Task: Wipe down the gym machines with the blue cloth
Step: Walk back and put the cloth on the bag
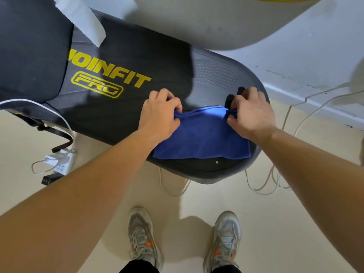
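Hands at treadmill deck [137, 62] end: left hand [159, 113] and right hand [252, 115] each pinch a far corner of blue cloth [201, 136], probably to spread or refold it for wiping.

Both hands, left hand [159, 115] and right hand [253, 115], pinch blue cloth [201, 136] on treadmill [222, 75].

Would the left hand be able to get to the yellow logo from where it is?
Probably yes. The left hand pinches the blue cloth near the yellow logo, and the black belt between them lies bare.
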Motion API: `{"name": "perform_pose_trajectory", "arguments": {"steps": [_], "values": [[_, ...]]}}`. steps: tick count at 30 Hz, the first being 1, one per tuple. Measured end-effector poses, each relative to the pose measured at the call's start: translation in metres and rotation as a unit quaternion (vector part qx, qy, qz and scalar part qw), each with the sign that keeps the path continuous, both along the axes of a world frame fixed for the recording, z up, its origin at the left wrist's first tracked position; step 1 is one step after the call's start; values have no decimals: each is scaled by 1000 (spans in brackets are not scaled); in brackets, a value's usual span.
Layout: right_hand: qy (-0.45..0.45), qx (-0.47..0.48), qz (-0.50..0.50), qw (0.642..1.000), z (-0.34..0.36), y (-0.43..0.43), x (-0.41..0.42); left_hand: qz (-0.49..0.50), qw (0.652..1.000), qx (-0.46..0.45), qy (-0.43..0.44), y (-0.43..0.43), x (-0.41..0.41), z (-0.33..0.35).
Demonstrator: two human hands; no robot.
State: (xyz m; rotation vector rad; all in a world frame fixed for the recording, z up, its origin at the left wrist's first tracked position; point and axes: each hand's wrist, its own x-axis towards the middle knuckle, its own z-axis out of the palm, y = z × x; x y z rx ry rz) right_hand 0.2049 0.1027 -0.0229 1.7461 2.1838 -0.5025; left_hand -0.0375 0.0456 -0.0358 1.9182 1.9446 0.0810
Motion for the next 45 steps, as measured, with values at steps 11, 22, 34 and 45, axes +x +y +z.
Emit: {"name": "perform_pose_trajectory", "arguments": {"steps": [11,22,34,45], "values": [[34,-80,0,996,51,-5,8,-111,989,-50,87,-24,-42,69],[85,42,-44,995,160,14,-9,2,999,38,7,-12,-50,168],[-24,-45,47,998,29,-112,7,-45,997,-41,50,-133,-45,7],[66,-10,83,994,24,-138,-70,24,997,-50,51,-77,-58,34]]}}
